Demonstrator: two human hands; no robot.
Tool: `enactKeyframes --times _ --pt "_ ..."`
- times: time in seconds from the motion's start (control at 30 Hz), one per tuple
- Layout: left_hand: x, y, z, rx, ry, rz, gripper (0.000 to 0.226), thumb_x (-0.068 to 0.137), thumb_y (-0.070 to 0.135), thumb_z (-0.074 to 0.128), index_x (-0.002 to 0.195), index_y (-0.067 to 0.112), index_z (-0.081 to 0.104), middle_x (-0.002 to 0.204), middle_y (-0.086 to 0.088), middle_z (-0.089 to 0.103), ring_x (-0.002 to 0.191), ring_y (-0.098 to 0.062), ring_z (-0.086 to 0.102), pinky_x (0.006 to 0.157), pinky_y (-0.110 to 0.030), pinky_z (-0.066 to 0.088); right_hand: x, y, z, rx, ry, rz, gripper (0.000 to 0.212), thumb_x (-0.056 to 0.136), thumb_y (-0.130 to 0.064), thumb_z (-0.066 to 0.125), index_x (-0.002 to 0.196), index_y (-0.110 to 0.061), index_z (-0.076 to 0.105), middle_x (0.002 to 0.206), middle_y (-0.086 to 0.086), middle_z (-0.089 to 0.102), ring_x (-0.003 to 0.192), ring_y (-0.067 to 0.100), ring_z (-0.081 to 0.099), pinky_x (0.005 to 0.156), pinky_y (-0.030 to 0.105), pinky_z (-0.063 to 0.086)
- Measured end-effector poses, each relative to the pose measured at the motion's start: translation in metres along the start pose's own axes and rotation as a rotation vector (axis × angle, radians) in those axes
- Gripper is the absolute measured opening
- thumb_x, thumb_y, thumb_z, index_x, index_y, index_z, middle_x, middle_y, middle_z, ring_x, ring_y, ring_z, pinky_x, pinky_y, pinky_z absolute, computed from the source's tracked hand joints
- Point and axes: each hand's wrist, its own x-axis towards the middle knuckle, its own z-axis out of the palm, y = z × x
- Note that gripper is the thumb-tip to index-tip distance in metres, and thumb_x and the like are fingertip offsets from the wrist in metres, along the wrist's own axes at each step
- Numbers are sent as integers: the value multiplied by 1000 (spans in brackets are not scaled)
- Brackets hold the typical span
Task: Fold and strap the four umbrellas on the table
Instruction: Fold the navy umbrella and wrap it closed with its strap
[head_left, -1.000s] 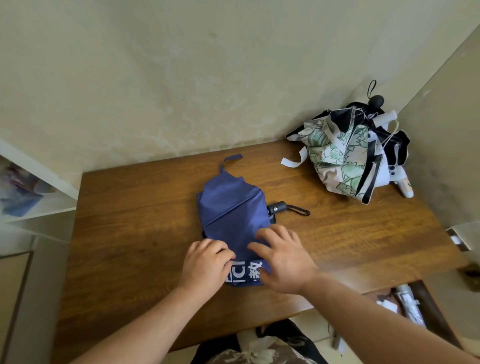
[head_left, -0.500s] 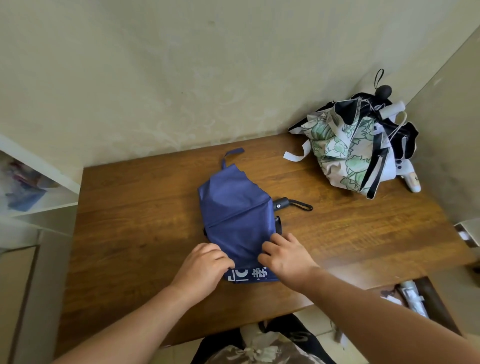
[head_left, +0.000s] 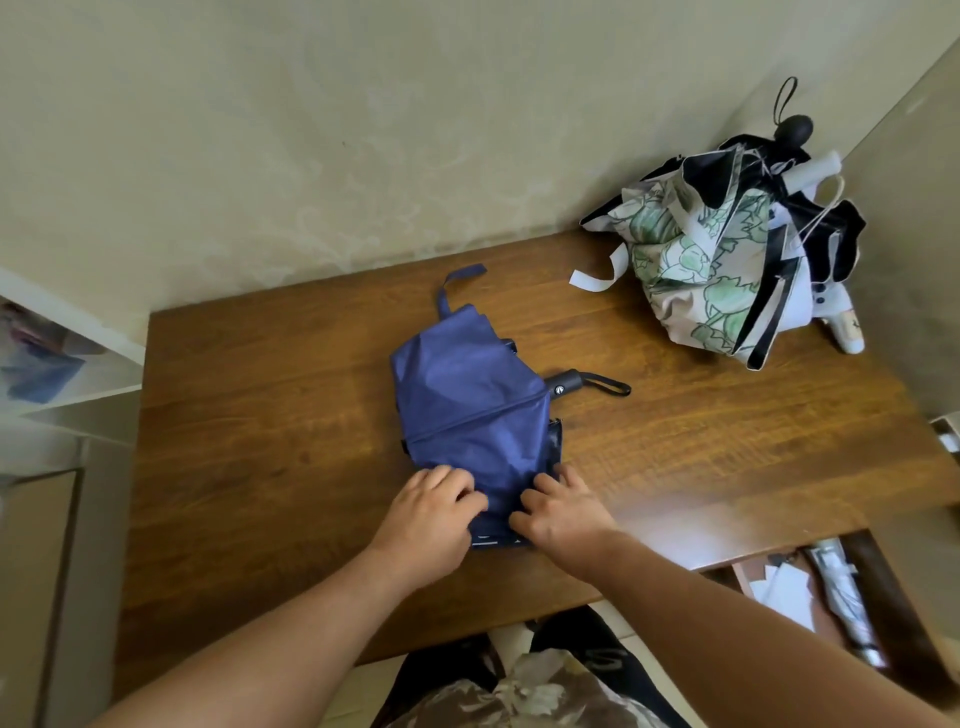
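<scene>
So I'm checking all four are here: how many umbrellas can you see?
1 clearly: the blue umbrella under both hands. The corner pile holds several tangled together; their number is unclear.

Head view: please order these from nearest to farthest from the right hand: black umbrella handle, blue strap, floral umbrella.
From the right hand:
1. Black umbrella handle, right of the blue canopy.
2. Blue strap, at the canopy's far end.
3. Floral umbrella, far right corner.

A wooden table (head_left: 260, 415) meets a mottled beige wall (head_left: 311, 130); white shelf (head_left: 67, 332) left.
</scene>
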Motion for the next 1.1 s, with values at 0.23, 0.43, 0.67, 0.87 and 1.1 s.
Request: enactKeyframes --times 0.23,0.43,0.67,0.87,1.1 --pt "50 11 -6 -14 -153 -234 56 103 12 54 157 22 40 150 -2 40 132 -28 48 98 -44 54 5 -1 9 88 -72 -27 35 58 -22 93 87 -28 74 82 3 65 83 32 63 77 55 56" --pt "48 6 14 65 -294 -197 75 99 37 68 162 23 29 149 -2 32 130 -28 44 101 -44 51 8 4 -8 215 -260 -36 30 92 -42 57 118 -30 66 112 1 61 118 29 40 100 54 35" --pt "32 10 27 71 -280 -154 79 95 47 68 161 27 30 165 -5 21 141 -28 34 116 -43 35 46 -2 -17 307 48 125 33 82 -30 75 112 -18 68 110 8 54 103 32 50 82 51 53" --pt "-4 0 60 123 -160 -5 66 102 54 51 162 40 27 173 -10 16 147 -35 32 122 -53 31 51 12 -11 360 -94 175 72 91 -51 69 150 -26 36 147 5 33 138 31 33 116 53 38" --pt "-28 -14 61 151 -232 118 71 101 66 40 164 42 19 175 -10 6 161 -38 6 126 -57 14 25 39 14 229 -291 179 114 87 -78 56 162 -33 -18 171 4 -18 159 29 -15 126 62 10"
